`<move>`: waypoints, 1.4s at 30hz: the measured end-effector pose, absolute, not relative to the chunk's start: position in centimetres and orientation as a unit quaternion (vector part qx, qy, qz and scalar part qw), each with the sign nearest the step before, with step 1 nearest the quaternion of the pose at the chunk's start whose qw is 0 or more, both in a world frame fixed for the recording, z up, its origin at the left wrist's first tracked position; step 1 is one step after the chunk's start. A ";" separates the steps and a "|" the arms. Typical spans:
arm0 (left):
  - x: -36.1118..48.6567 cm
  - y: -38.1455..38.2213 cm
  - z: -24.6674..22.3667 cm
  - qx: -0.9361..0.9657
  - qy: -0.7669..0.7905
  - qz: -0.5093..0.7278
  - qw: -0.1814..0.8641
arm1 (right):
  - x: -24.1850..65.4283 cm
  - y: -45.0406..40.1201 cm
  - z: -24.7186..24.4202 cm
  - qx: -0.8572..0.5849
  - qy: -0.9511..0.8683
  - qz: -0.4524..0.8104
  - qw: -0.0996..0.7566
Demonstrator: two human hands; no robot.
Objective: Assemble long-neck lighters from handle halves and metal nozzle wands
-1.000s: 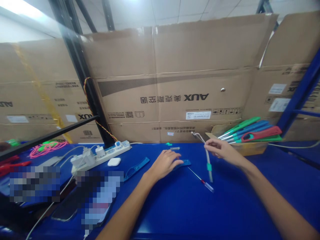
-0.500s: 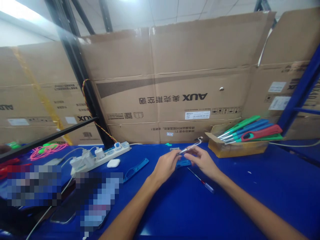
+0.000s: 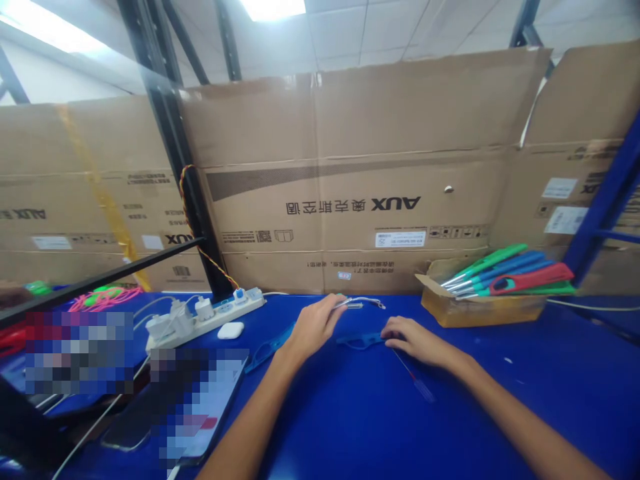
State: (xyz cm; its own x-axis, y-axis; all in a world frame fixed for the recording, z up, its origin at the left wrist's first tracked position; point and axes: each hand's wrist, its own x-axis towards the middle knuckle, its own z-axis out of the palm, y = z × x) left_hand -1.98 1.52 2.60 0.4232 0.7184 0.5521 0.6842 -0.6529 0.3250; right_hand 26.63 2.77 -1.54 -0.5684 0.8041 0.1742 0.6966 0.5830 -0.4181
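Note:
My left hand (image 3: 316, 325) is closed on a thin metal tube (image 3: 342, 304) with a white wire (image 3: 367, 301) trailing to the right from it. Fingers of my right hand (image 3: 413, 339) pinch the right end of a blue plastic casing half (image 3: 363, 341), which lies on the table. Just below that hand is a screwdriver (image 3: 420, 387) with a clear handle and a red collar, its shaft tip partly hidden by the fingers. A second blue casing half (image 3: 267, 350) rests to the left, partly behind my left forearm.
A cardboard box (image 3: 485, 312) of long-nosed lighters (image 3: 530, 277) stands at the right rear. On the left are a power strip (image 3: 210, 323) with chargers, a white earbud case (image 3: 231, 331) and a phone (image 3: 220, 400). Cardboard (image 3: 350, 133) walls the back of the blue table (image 3: 380, 440).
My hands have moved apart. The left went left with the metal tube and wire; the right let go of them and came down onto the blue casing half. The camera view tilted up slightly.

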 end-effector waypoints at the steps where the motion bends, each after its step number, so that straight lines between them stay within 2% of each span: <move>1: -1.9 1.4 2.6 0.844 0.418 0.334 0.031 | 27.2 2.9 -1.5 -0.440 -0.870 0.145 0.168; 4: -1.7 1.0 2.7 0.846 0.426 0.316 0.053 | 28.5 3.3 -1.2 -0.449 -0.865 0.134 0.180; 11: -1.6 0.9 2.5 0.857 0.414 0.297 0.081 | 26.8 2.7 -0.1 -0.428 -0.808 0.184 0.361; 18: -1.6 1.0 2.5 0.850 0.425 0.295 0.102 | 24.3 1.6 -0.2 -0.429 -0.790 0.184 0.397; 25: -2.1 1.4 2.4 0.864 0.441 0.230 0.076 | 25.0 1.8 -0.1 -0.418 -0.789 0.269 0.361; 32: -2.1 1.9 1.5 0.887 0.434 0.127 0.092 | 26.0 2.2 -0.6 -0.420 -0.847 0.197 0.258; 42: -2.4 2.5 0.7 0.898 0.409 0.133 0.091 | 26.4 2.8 -1.4 -0.396 -0.867 0.189 0.237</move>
